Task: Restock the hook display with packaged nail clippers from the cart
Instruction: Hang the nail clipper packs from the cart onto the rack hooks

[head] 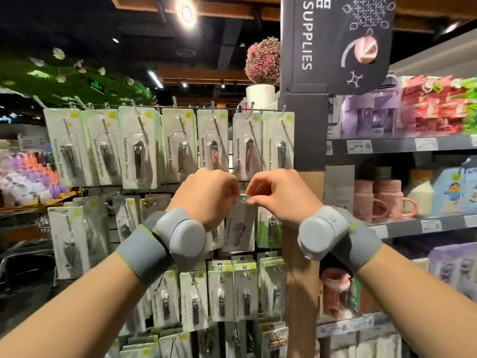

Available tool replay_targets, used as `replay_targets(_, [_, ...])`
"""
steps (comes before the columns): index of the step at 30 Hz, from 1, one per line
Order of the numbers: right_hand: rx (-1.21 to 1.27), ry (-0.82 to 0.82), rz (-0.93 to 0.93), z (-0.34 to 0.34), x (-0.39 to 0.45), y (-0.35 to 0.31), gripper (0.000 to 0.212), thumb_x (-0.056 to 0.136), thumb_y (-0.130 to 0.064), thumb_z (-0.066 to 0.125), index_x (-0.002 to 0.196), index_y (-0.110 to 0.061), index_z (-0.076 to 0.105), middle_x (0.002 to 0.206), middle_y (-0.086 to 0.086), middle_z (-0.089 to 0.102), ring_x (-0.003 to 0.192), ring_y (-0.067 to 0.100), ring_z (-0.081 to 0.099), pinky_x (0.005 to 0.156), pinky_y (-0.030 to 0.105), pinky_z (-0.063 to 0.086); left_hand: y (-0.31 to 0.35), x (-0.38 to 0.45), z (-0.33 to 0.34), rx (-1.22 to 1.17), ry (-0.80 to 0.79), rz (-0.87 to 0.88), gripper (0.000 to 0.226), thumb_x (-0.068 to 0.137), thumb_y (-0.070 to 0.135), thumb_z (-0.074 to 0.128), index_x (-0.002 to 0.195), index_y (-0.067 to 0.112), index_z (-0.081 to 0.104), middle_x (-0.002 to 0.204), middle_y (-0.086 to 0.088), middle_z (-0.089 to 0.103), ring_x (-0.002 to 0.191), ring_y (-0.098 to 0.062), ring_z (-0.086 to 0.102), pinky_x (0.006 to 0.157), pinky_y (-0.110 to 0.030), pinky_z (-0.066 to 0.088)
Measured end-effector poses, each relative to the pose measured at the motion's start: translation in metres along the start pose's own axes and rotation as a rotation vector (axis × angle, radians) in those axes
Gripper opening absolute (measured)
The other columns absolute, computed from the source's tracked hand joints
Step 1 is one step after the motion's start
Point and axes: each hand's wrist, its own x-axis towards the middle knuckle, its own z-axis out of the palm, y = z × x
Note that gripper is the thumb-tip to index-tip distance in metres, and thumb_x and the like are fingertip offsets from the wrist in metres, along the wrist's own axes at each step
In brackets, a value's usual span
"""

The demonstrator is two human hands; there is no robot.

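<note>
My left hand [209, 195] and right hand [276, 193] pinch the top edge of one nail clipper pack [238, 226] at a middle-row hook — not yet hung. The hook display [167, 140] looks mostly stocked — cart unseen.

"SUPPLIES" on hanging sign [335, 42]; "Innovative Design" on clipper packs [139, 147]; "39.90" on shelf tag [358, 146].

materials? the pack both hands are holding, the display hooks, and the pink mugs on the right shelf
Nail clipper pack: looks like a printed matte card with a clear glossy plastic blister; the clipper inside shows through, shiny like metal.
Display hooks: thin bare metal wire, judging by bright glints at the tips.
Pink mugs: probably glazed ceramic, thick-walled with a soft sheen; too blurred to rule out plastic.
</note>
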Motion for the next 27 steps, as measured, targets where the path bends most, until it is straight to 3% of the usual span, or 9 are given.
replay_targets(6, [0.014,0.008,-0.018,-0.006,-0.001,0.005,0.01,0.083,-0.011,0.071,0.091,-0.016,0.075,0.082,-0.009,0.068,0.082,0.005,0.064,0.086,0.02,0.05,0.002,0.008,0.002,0.002,0.001,0.0,0.011,0.087,0.021,0.061,0.09,0.025,0.071,0.089,0.001,0.071,0.09,-0.023,0.061,0.082,-0.037,0.051])
replay_targets(15, [-0.161,-0.009,-0.001,0.014,0.01,0.01,0.023,0.086,-0.005,0.061,0.1,-0.018,0.074,0.098,0.003,0.072,0.095,0.017,0.065,0.091,0.036,0.05,-0.008,0.017,0.02,0.109,-0.062,-0.028,0.011,0.087,0.023,0.059,0.091,0.028,0.069,0.093,-0.005,0.069,0.091,-0.03,0.06,0.081,-0.037,0.051])
replay_targets(20, [-0.184,0.018,-0.021,0.017,0.012,0.014,0.025,0.087,-0.007,0.059,0.103,-0.019,0.073,0.1,0.002,0.072,0.097,0.018,0.064,0.091,0.037,0.05,-0.011,0.019,0.026,0.105,-0.063,-0.031,0.012,0.088,0.021,0.058,0.089,0.027,0.068,0.092,-0.004,0.069,0.089,-0.029,0.061,0.08,-0.038,0.051])
replay_targets(24, [-0.172,0.093,-0.058,0.011,0.002,0.018,0.017,0.088,-0.017,0.061,0.102,-0.021,0.071,0.099,0.001,0.07,0.096,0.021,0.063,0.087,0.041,0.05,-0.005,0.009,0.02,0.086,0.028,0.001,0.012,0.089,0.024,0.059,0.097,0.024,0.067,0.096,0.0,0.068,0.093,-0.025,0.062,0.083,-0.037,0.05])
replay_targets(27, [-0.1,0.252,-0.096,0.003,-0.02,0.017,0.013,0.089,-0.014,0.061,0.098,-0.014,0.069,0.095,0.003,0.069,0.091,0.02,0.061,0.086,0.037,0.048,0.0,-0.012,0.018,0.03,0.203,0.12,0.011,0.089,0.023,0.059,0.095,0.018,0.067,0.09,0.002,0.067,0.087,-0.022,0.061,0.078,-0.038,0.05])
